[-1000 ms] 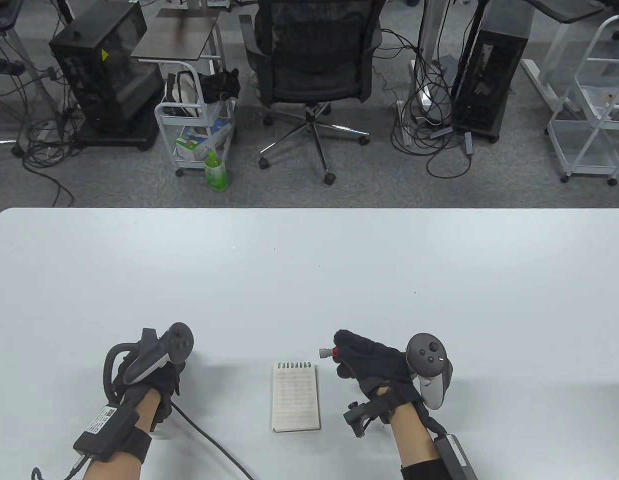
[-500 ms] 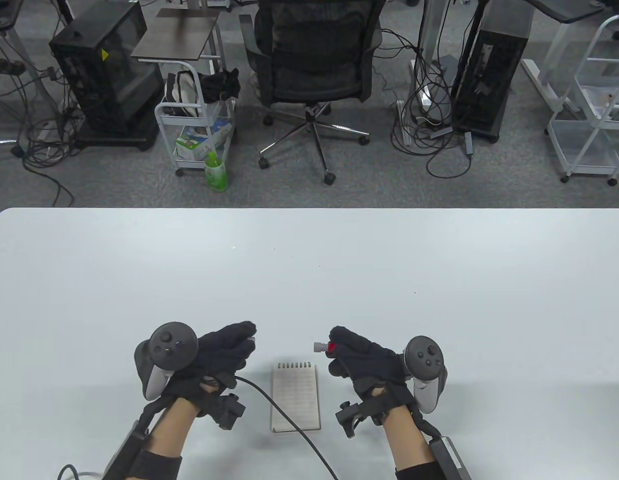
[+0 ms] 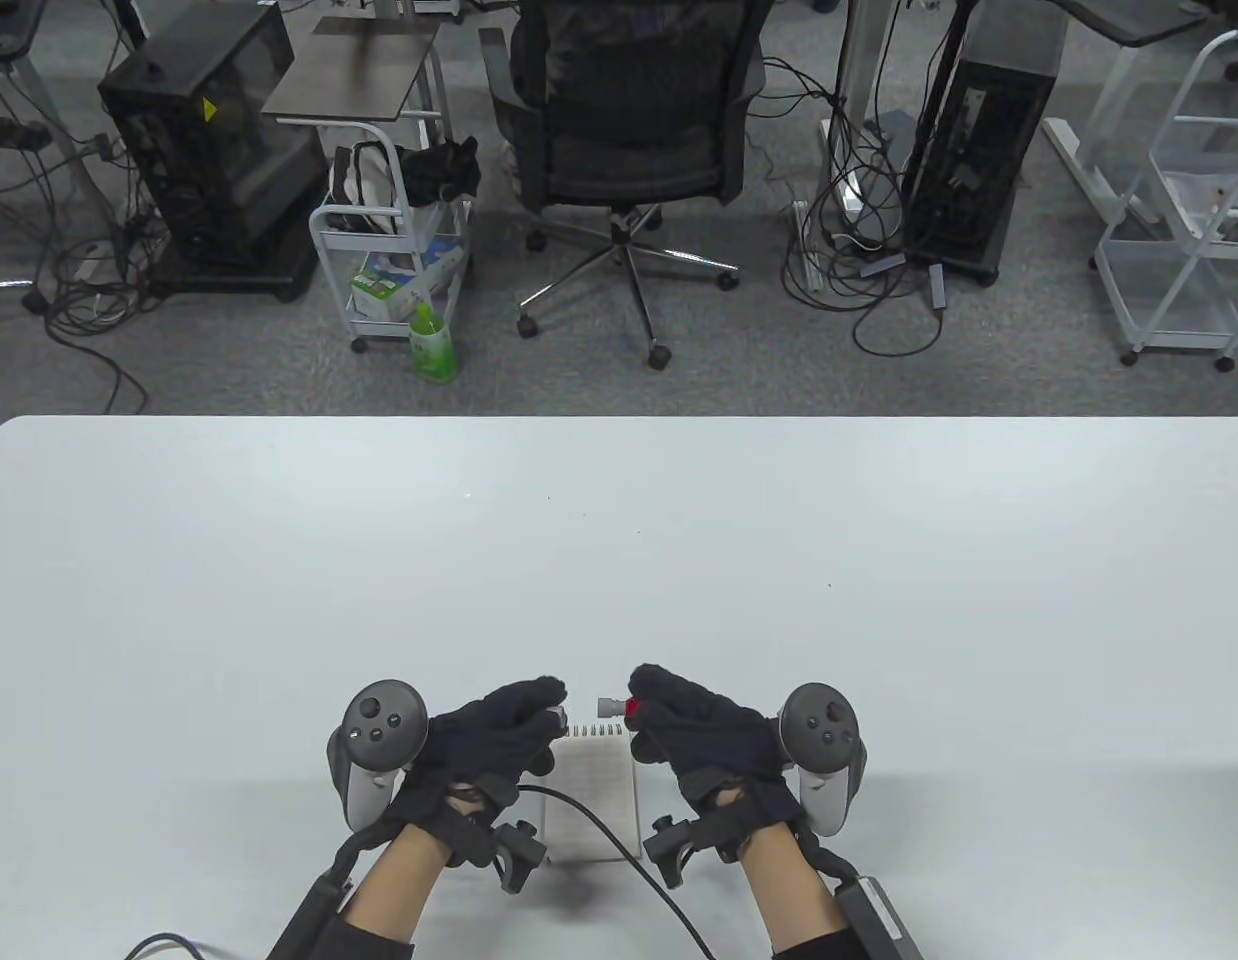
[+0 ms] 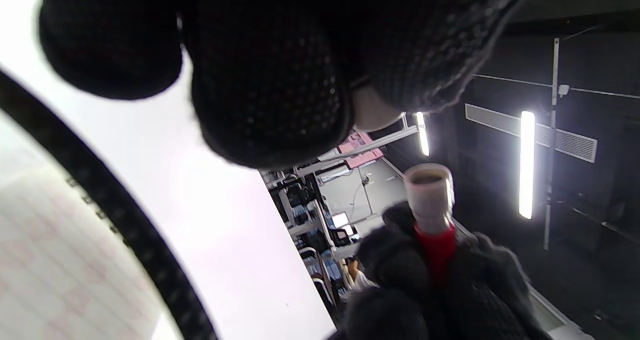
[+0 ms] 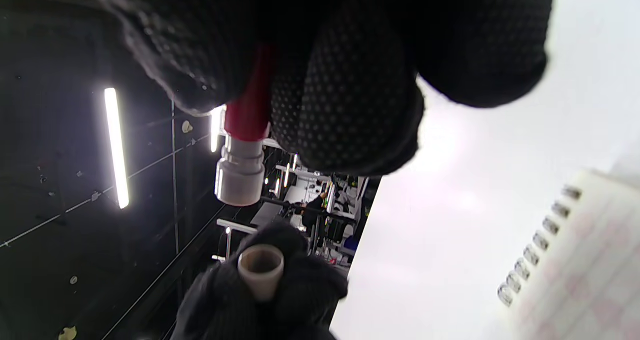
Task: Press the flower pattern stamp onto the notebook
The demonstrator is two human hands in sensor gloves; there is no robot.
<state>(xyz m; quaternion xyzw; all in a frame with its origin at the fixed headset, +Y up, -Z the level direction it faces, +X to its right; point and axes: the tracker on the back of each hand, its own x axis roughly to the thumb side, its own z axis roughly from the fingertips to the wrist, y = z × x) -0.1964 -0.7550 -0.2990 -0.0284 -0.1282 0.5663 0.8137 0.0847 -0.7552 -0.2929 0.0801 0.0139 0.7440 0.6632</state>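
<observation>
A small spiral notebook [image 3: 601, 790] lies flat on the white table [image 3: 619, 560] near the front edge, partly hidden by both hands. My right hand [image 3: 641, 708] grips a red flower stamp [image 3: 619, 708], its pale tip pointing left. The stamp also shows in the right wrist view [image 5: 246, 124] and the left wrist view [image 4: 431, 205]. My left hand [image 3: 551, 716] pinches a small pale cap [image 3: 558, 715], seen open-mouthed in the right wrist view [image 5: 260, 267]. Cap and stamp tip face each other a short gap apart, above the notebook's spiral edge.
A black cable [image 3: 604, 835] from my left wrist crosses the notebook's lower half. Beyond the table's far edge stand an office chair [image 3: 629, 120], a small cart [image 3: 394, 260] and computer towers on the floor.
Both hands moved inward over the notebook's top edge. My left hand came in from the far left with the cap between its fingers. The stamp moved left toward it.
</observation>
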